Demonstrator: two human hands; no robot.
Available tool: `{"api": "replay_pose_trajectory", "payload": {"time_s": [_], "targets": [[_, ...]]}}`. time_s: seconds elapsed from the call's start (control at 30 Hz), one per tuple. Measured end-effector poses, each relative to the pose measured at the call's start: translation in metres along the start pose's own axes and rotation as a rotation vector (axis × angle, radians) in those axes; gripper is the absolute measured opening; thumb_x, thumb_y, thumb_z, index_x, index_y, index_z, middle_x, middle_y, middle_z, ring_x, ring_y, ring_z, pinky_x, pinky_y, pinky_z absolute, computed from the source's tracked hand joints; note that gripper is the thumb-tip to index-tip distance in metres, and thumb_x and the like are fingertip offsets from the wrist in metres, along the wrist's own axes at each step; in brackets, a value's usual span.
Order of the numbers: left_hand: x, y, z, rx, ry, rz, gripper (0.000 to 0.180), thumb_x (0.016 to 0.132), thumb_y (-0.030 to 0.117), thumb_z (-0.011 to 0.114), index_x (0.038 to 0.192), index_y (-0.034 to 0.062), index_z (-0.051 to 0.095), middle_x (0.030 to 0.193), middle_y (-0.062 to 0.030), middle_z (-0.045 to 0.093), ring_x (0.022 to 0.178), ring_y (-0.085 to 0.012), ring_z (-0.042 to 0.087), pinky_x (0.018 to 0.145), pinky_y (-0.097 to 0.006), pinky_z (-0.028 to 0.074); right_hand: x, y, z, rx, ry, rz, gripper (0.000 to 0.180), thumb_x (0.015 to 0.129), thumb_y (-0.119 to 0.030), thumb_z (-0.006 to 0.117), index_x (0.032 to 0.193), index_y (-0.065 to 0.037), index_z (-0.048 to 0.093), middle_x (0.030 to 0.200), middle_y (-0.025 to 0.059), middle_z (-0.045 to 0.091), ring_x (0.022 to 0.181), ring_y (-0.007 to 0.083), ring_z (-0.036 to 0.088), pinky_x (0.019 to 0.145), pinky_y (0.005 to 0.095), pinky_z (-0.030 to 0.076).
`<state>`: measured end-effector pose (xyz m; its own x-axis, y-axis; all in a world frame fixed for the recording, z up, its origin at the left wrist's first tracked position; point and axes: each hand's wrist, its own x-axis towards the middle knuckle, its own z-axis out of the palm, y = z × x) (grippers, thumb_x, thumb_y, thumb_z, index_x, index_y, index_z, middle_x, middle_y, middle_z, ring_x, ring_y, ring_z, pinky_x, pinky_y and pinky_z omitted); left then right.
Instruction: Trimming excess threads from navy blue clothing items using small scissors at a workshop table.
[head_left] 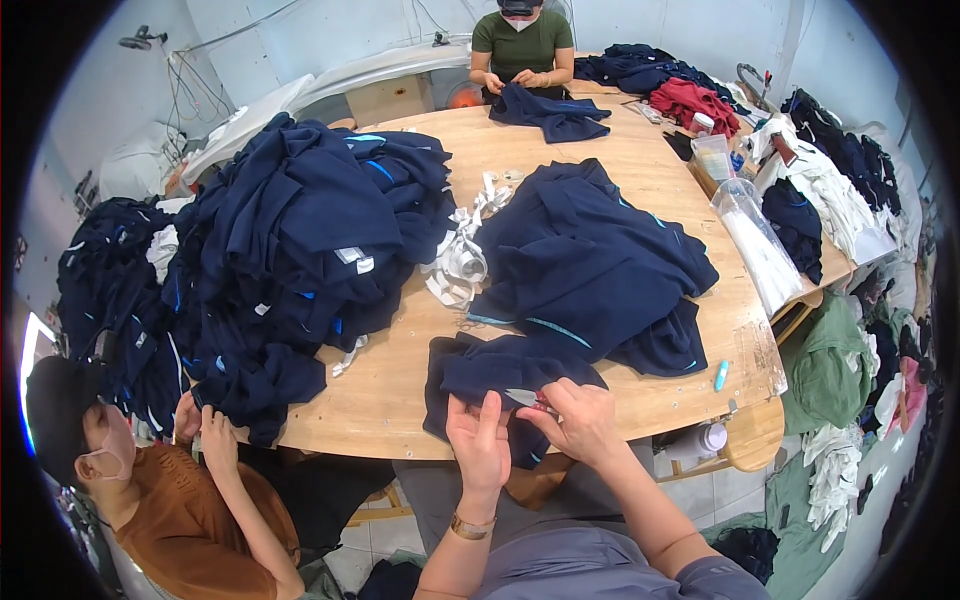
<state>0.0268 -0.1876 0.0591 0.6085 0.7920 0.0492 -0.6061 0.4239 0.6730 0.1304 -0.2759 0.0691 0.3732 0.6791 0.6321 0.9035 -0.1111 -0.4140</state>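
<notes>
A navy garment (485,368) lies at the near edge of the table in front of me, part of it hanging over the edge. My left hand (477,442) is at this edge, thumb raised, with the cloth at its fingertips. Closed around small thread snips (526,398) with a reddish handle, my right hand (582,425) is just right of the left one. The grey blades point left, over the cloth and close to my left fingers. Whatever lies right at the blade tips is too small to make out.
A large navy garment heap (300,210) stands at left, a lower pile (590,250) ahead. White fabric strips (460,260) lie between them. A turquoise marker-like stick (721,375) is at right. One co-worker (190,500) sits at left, another (522,50) across the table; both handle navy cloth.
</notes>
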Motion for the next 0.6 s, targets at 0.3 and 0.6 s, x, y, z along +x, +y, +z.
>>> {"api": "replay_pose_trajectory", "payload": {"time_s": [0.3, 0.6], "targets": [[0.0, 0.009, 0.002, -0.299, 0.034, -0.33, 0.026, 0.093, 0.015, 0.047, 0.116, 0.0027, 0.05, 0.115, -0.0107, 0.057, 0.106, -0.0213, 0.056, 0.094, -0.043, 0.046, -0.004, 0.006, 0.006, 0.666, 0.147, 0.5, 0.021, 0.082, -0.017, 0.067, 0.08, -0.001, 0.053, 0.057, 0.0034, 0.045, 0.05, 0.0072, 0.04, 0.047, 0.0225, 0.034], [-0.002, -0.003, 0.009, -0.232, 0.145, -0.348, 0.013, 0.091, 0.017, 0.056, 0.1, 0.008, 0.06, 0.098, -0.0044, 0.063, 0.096, -0.0163, 0.06, 0.085, -0.033, 0.049, 0.001, -0.007, 0.019, 0.45, 0.173, 0.258, 0.021, 0.069, -0.001, 0.067, 0.089, -0.003, 0.06, 0.067, 0.0095, 0.06, 0.051, 0.0203, 0.058, 0.047, 0.0267, 0.044]]}}
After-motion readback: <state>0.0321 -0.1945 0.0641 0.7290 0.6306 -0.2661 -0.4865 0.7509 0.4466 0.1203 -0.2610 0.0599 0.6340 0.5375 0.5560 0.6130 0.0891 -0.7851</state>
